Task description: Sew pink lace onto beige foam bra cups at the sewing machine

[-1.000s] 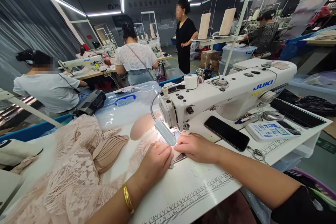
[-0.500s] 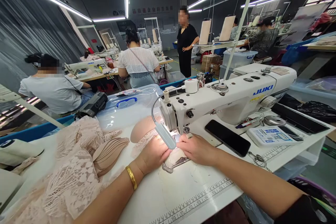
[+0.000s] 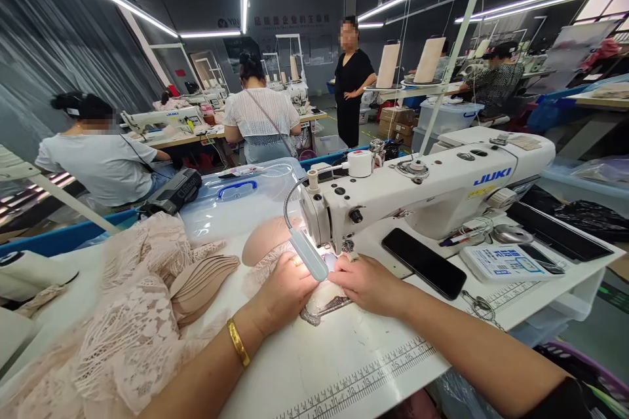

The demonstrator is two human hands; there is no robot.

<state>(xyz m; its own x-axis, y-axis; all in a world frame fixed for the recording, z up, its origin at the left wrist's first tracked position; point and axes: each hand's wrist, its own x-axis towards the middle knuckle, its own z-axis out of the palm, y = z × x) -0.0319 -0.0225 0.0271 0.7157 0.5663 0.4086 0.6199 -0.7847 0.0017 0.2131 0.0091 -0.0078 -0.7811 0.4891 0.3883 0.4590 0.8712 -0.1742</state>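
My left hand (image 3: 289,285) is closed, fingers curled, on pale pink lace fabric (image 3: 268,263) just left of the needle area of a white JUKI sewing machine (image 3: 417,190). A beige moulded cup (image 3: 265,239) lies with this lace behind the hand. My right hand (image 3: 368,281) is pinched shut under the machine head, close to the left fingertips; what it grips is hidden by the fingers. A grey gooseneck lamp (image 3: 309,255) hangs over the left fingers, lighting the spot and covering part of it. The needle itself cannot be made out.
Heaped lace (image 3: 132,321) and stacked beige cups (image 3: 201,288) lie to the left. A black phone (image 3: 423,263), a white box (image 3: 506,262) and small metal items sit at right. A printed ruler (image 3: 368,376) runs along the front edge. Several people are beyond the table.
The camera view has shifted slightly. Both hands stay closed at nearly the same place by the needle area, with little visible movement of the fabric.
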